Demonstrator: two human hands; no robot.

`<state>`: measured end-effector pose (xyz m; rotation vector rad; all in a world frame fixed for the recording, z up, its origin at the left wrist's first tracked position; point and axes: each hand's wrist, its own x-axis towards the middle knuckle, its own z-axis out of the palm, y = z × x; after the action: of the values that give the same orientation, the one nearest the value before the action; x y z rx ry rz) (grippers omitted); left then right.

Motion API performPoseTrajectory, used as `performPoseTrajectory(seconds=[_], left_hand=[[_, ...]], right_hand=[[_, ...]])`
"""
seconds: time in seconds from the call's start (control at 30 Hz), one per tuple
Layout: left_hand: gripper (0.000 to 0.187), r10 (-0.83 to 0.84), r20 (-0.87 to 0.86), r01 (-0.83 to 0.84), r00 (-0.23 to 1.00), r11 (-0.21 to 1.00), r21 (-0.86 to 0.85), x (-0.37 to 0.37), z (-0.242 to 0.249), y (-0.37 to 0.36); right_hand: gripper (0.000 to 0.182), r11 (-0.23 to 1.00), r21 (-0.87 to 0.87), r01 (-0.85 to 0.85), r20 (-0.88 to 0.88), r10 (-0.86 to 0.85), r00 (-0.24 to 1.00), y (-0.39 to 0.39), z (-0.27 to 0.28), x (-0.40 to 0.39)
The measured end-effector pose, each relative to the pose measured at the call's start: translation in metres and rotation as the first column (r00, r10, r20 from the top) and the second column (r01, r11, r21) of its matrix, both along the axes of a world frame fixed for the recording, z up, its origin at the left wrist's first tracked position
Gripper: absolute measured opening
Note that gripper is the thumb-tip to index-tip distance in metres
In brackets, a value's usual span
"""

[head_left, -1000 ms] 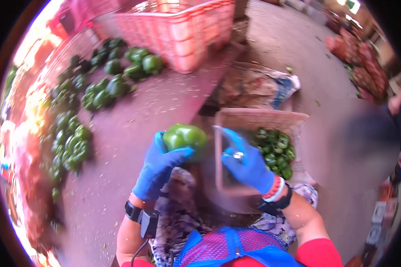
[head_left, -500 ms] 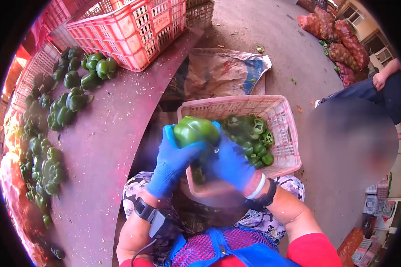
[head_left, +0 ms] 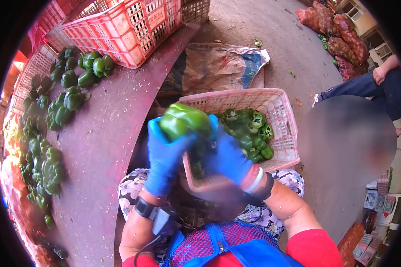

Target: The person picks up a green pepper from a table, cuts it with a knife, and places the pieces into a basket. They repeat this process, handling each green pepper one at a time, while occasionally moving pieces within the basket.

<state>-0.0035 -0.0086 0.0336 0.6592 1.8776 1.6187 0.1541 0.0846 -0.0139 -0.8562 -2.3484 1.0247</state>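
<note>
A large green bell pepper (head_left: 182,121) is held up over the near left side of a pink plastic crate (head_left: 286,129). My left hand (head_left: 164,153), in a blue glove, is closed around the pepper's left side and underside. From the right, my right hand (head_left: 229,155), also gloved in blue, grips the pepper with its fingers along that side. A small dark spot shows by the right thumb; blur hides what it is. Inside the crate lie several green peppers (head_left: 256,142), some with cut or hollow-looking ends.
On the pinkish board (head_left: 93,155) to the left, whole green peppers (head_left: 52,171) lie in a long heap. A red-and-white crate (head_left: 129,33) stands at its far end. Beyond my crate lies a crumpled sack (head_left: 214,66). Filled mesh sacks (head_left: 349,38) and a seated person (head_left: 363,91) are at the right.
Both hands have moved slightly left and up in the view with the pepper, which has turned a little. The head view has shifted slightly. Both hands keep their hold.
</note>
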Motion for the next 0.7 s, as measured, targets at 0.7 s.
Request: performPoseTrajectory(seconds=[0.7], left_hand=[[0.064, -0.512, 0.443, 0.466, 0.736, 0.858, 0.217, -0.010, -0.001, 0.001]], right_hand=[[0.090, 0.515, -0.717, -0.470, -0.477, 0.129, 0.869, 0.039, 0.054, 0.027]])
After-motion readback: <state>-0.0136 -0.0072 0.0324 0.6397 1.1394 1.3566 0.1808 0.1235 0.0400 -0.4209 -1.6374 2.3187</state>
